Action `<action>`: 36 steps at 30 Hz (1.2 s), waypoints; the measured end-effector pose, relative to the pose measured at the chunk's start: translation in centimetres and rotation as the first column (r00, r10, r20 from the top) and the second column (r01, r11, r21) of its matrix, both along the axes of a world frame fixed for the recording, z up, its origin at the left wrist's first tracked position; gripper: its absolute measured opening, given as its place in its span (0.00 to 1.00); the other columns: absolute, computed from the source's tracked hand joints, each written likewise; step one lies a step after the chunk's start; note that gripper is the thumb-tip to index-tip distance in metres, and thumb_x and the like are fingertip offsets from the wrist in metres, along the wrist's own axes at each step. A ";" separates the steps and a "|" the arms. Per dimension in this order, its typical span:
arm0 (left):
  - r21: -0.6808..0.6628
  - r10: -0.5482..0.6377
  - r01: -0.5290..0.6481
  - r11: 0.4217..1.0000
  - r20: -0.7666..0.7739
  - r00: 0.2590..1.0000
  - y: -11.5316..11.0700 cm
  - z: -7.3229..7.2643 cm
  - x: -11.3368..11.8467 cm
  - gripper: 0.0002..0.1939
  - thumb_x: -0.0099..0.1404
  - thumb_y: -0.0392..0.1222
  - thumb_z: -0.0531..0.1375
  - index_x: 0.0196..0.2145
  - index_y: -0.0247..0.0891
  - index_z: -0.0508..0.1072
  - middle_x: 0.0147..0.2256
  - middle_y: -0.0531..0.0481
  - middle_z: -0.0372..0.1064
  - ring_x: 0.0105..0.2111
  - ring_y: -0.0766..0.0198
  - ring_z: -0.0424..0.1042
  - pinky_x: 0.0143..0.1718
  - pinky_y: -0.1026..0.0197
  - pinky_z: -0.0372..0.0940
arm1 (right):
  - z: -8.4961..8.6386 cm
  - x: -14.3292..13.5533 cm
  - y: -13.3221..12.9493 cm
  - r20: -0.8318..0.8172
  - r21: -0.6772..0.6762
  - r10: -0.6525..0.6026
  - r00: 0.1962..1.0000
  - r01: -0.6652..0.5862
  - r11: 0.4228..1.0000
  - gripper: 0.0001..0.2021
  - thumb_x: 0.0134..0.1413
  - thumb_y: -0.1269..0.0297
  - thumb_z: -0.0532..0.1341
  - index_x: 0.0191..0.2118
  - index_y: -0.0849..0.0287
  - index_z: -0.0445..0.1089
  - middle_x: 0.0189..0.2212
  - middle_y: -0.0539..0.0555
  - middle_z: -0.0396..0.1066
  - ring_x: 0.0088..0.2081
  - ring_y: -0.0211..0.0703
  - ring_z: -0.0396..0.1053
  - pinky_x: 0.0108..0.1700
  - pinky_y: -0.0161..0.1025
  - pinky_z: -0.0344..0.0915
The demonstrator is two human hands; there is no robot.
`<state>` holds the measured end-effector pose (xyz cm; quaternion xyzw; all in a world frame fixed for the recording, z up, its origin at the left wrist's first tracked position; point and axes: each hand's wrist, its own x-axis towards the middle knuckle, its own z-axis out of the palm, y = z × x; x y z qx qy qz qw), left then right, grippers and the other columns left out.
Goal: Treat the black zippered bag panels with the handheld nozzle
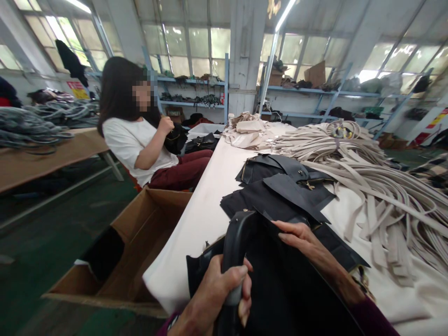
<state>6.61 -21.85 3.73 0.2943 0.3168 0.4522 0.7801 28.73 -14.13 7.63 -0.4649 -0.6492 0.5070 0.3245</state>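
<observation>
Windows and pale blue metal shelving (297,88) line the far wall, well beyond both of your hands. Work surface: long table under a smooth off-white cover (201,198), extending forward from your hands.

Your left hand (224,287): fingers and thumb wrapped around a thick black curved bar with a smooth, slightly glossy surface (235,245). Bar rises above your fist, bends toward your right hand at a blunt upper end, and continues below the grip. Your right hand (306,242): thumb and fingers close together, pinching the upper edge of a large black sheet-like piece of matte material (280,280).

Appearance of that piece: very dark, dull, broad; it spreads between your two hands and down toward you, close beside the bar. Internal folds are lost in the dark; whether bar and piece are joined cannot be told.

Just beyond your right hand: overlapping flat black panels with gold-coloured zips (271,193). Farther out and to the right of that hand: a large tangle of long beige straps (378,186). Left of your left hand, below table level: an open brown cardboard box (140,247). Beyond the box, a seated co-worker in a white top (140,144) has one hand raised near dark material.
</observation>
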 end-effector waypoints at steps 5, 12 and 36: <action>0.044 0.146 -0.147 0.988 0.007 0.989 -0.2 0.5 -0.5 0.10 0.63 0.44 0.58 0.37 0.36 0.62 0.20 0.57 0.64 0.13 0.72 0.60 0.14 0.66 0.60 | 0.4 -1.9 -0.2 0.234 0.396 -0.279 0.931 0.171 0.902 0.17 0.54 0.65 0.52 0.45 0.62 0.72 0.36 0.57 0.72 0.37 0.47 0.69 0.41 0.41 0.64; -0.004 0.272 -0.272 0.962 -0.043 0.961 -1.7 1.0 -1.6 0.10 0.63 0.42 0.57 0.37 0.35 0.62 0.20 0.58 0.64 0.13 0.73 0.60 0.14 0.67 0.60 | -4.5 -6.6 -1.6 0.515 0.514 0.052 0.856 -0.357 0.780 0.15 0.62 0.67 0.48 0.36 0.57 0.72 0.31 0.55 0.69 0.34 0.41 0.68 0.41 0.39 0.66; -0.002 0.247 -0.248 0.969 -0.059 0.967 -2.7 -0.1 -2.1 0.16 0.58 0.49 0.62 0.34 0.35 0.63 0.18 0.58 0.64 0.12 0.72 0.60 0.13 0.66 0.61 | 1.8 -1.9 5.3 0.000 -0.048 -0.084 0.996 0.084 0.995 0.15 0.42 0.55 0.63 0.29 0.64 0.70 0.22 0.53 0.71 0.22 0.40 0.66 0.25 0.36 0.62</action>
